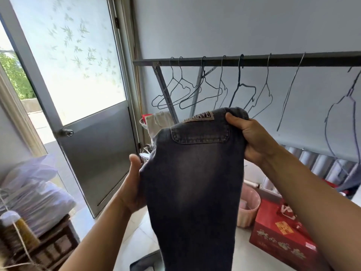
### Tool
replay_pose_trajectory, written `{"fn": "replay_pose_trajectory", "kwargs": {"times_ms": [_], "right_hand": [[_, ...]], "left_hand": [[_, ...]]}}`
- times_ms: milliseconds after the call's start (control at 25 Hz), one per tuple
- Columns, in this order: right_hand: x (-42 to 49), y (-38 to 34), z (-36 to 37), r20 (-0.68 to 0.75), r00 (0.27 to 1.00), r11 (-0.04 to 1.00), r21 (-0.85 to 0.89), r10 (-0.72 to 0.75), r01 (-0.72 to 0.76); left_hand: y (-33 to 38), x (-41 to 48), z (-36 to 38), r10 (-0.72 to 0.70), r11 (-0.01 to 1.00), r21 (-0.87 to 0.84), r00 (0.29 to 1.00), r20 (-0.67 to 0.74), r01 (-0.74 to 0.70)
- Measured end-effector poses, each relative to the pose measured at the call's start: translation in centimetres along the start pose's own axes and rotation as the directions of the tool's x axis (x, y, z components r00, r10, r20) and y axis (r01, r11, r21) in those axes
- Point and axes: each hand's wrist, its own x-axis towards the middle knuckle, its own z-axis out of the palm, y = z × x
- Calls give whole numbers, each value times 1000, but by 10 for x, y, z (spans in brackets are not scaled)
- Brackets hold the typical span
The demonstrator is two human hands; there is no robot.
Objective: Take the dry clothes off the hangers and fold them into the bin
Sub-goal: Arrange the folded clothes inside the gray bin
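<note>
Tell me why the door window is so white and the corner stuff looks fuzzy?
Head view: daylight floods the frosted door glass and washes it out; head view, bottom left: the thread spool sits at the wide lens's soft edge, so it blurs; the jeans gripped by the left hand and right hand look sharper.

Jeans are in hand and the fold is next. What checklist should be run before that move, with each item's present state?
1. Jeans clear of any hanger: ok, held up in front of the rail.
2. Right hand grips the waistband: ok.
3. Left hand holds the jeans' left edge: ok, thumb on the front.
4. Hangers in view are bare: ok.
5. Room in the pink bin: cannot tell, partly hidden behind the jeans.
6. Jeans dry: cannot tell.
</note>
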Motion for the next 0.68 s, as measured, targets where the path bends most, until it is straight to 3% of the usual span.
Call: {"fn": "replay_pose_trajectory", "kwargs": {"times_ms": [40,160,240,400,480,680], "right_hand": [[3,2,-2,-8,1000,1000,13,15,-15],[9,8,-5,-3,999,999,7,32,-32],[9,10,-8,70,997,999,-15,30,-29],[-3,18,-22,337,934,984,-167,118,-64],[-6,28,-30,402,902,967,-248,159,-60],[1,36,-40,235,966,945,-325,105,-23]], "left_hand": [[-4,-6,5,23,1000,-9,999,-23,-23],[-6,-8,16,22,998,61,965,-260,-7],[-1,-3,24,70,995,96,926,-370,-37],[13,10,33,197,980,97,878,-437,-172],[20,16,37,216,976,95,871,-441,-194],[37,22,38,226,973,138,876,-427,-184]]}}
